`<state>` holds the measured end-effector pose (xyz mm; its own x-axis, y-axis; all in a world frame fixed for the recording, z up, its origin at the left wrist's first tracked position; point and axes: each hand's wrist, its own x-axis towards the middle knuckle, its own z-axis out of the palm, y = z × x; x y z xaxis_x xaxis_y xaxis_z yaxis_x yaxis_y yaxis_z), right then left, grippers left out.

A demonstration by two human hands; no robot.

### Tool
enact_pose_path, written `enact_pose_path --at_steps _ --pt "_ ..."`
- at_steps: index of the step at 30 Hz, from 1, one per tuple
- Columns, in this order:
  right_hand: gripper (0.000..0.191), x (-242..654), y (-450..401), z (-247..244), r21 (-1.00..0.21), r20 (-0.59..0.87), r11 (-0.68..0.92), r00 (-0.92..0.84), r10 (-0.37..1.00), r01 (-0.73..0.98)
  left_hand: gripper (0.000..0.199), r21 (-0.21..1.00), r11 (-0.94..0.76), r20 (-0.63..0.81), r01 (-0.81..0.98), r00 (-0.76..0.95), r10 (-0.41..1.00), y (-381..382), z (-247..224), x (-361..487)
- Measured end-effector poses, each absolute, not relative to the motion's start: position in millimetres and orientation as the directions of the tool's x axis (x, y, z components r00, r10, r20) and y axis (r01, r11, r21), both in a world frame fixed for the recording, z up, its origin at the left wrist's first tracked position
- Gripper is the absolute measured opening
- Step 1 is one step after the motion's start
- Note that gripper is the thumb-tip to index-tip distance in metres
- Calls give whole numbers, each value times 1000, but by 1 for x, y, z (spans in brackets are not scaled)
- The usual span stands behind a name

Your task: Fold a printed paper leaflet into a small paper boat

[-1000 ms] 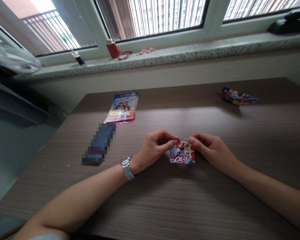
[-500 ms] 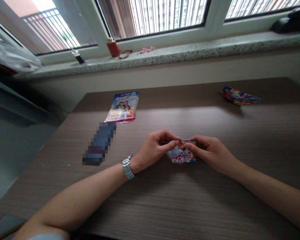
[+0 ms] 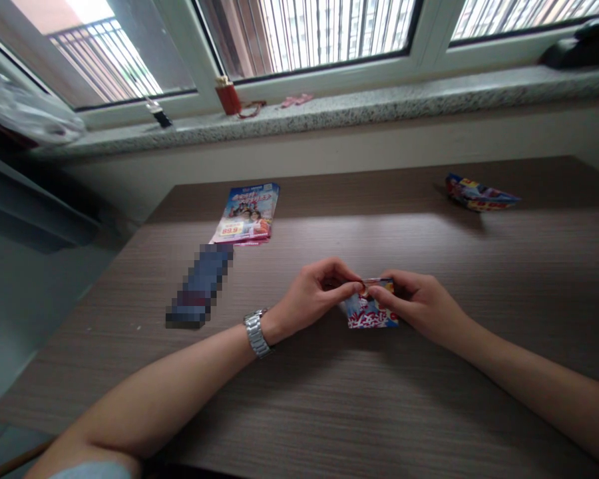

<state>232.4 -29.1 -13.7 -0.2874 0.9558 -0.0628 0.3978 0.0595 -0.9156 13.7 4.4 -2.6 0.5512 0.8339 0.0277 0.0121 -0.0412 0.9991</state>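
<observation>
A small piece of colourful printed paper [image 3: 372,315], blue, white and red, is held between both hands above the middle of the table. My left hand [image 3: 322,293] pinches its upper left edge between thumb and fingers. On the other side, my right hand [image 3: 424,303] grips the upper right part, thumb on the front face and fingers behind. Part of the paper's top is hidden by the thumbs. To the left of my left hand lies a dark, pixelated rectangular object [image 3: 199,286].
A stack of printed flyers [image 3: 249,214] lies at the back left of the wooden table [image 3: 329,399]. At the back right sits a folded colourful paper [image 3: 479,194]. The stone windowsill [image 3: 404,106] holds a red lighter-like object [image 3: 228,98] and small pink items [image 3: 297,100].
The lower part of the paper has shifted slightly right and now shows more of its printed face. My left hand has moved slightly right; both hands keep their hold.
</observation>
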Motion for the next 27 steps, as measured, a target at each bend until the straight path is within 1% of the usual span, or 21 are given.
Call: enact_pose_path --at_steps 5,10,13,20,27 --pt "37 231 -29 -11 -903 -38 86 -278 960 421 19 999 -47 47 -14 512 857 4 -3 14" --pt "39 229 -28 -9 -869 -62 73 -252 966 490 20 995 -99 79 18 474 877 5 -5 14" --pt "36 229 -27 -11 -876 -61 78 -271 961 476 21 993 -116 83 40 477 875 5 -6 14" --pt "38 234 -25 -16 -898 -57 92 -322 945 430 23 989 -110 47 94 508 860 5 -1 12" --pt "34 236 -25 -13 -908 -23 112 -316 948 403 24 988 -106 27 115 541 841 8 1 9"
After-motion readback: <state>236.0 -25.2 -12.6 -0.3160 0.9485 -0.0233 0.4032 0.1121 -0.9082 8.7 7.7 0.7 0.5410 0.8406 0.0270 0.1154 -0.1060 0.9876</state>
